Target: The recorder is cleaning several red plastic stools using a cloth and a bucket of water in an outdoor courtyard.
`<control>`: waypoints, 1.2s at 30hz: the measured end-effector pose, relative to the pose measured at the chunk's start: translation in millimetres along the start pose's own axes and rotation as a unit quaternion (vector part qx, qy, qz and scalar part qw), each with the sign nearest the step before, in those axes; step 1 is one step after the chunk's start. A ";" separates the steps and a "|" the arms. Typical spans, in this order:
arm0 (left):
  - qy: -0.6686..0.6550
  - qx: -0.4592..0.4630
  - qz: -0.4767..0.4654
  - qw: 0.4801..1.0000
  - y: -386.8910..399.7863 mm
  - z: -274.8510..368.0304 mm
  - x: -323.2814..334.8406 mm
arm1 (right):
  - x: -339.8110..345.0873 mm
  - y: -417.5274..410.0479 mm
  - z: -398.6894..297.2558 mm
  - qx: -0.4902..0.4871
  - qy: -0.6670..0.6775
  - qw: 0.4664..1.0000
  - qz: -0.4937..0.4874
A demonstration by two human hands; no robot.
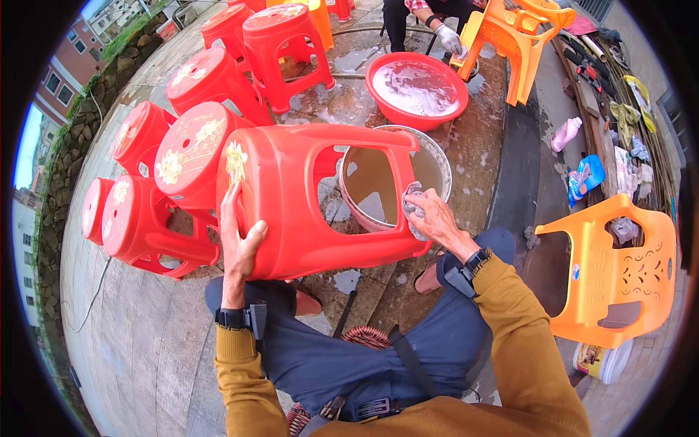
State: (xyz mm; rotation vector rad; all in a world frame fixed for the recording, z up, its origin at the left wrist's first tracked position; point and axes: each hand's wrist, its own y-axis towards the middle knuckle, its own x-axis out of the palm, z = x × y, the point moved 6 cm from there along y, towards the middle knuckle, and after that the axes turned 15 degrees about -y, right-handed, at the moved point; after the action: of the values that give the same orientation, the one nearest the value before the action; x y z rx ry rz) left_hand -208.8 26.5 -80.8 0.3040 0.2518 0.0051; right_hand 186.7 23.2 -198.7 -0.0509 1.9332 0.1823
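A red plastic stool [284,202] lies on its side in front of me, its flowered seat to the left and its legs to the right. My left hand [240,235] holds it at the seat end, thumb apart from the fingers. In my right hand [437,221] is a wet grey cloth [413,210], pressed on the stool's leg end. Behind and partly under the stool is a metal basin [445,169] of murky brown water. Beyond that stands a red plastic basin [461,112] of foamy water.
Several red stools [188,147] stand at the left. Across from me a person's gloved hand [449,39] holds a cloth against an orange plastic chair [516,33]. Another orange chair [595,267] is at my right, near a blue packet [586,177] and a pink bottle [566,134]. A hose [97,297] lies at the left.
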 end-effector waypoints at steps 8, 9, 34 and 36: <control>-0.013 -0.009 0.007 1.000 -0.5 0.7 -1.8 | -8.8 32.1 3.5 0.005 -0.010 1.000 0.017; -0.016 -0.006 0.004 1.000 -0.8 0.2 -0.2 | -6.6 26.5 1.9 0.002 0.007 1.000 0.007; 0.011 0.000 -0.008 1.000 -0.6 2.3 -1.0 | 0.9 67.0 27.3 0.066 0.026 0.997 0.004; 0.010 0.001 -0.023 1.000 1.2 4.1 4.9 | -6.4 87.3 34.4 0.082 -0.009 0.996 0.022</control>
State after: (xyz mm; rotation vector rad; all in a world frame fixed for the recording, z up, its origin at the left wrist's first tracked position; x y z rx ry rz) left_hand -203.0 26.7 -77.8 0.2996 0.2786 -0.0374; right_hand 210.1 114.3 -195.8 0.1019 1.9254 0.0530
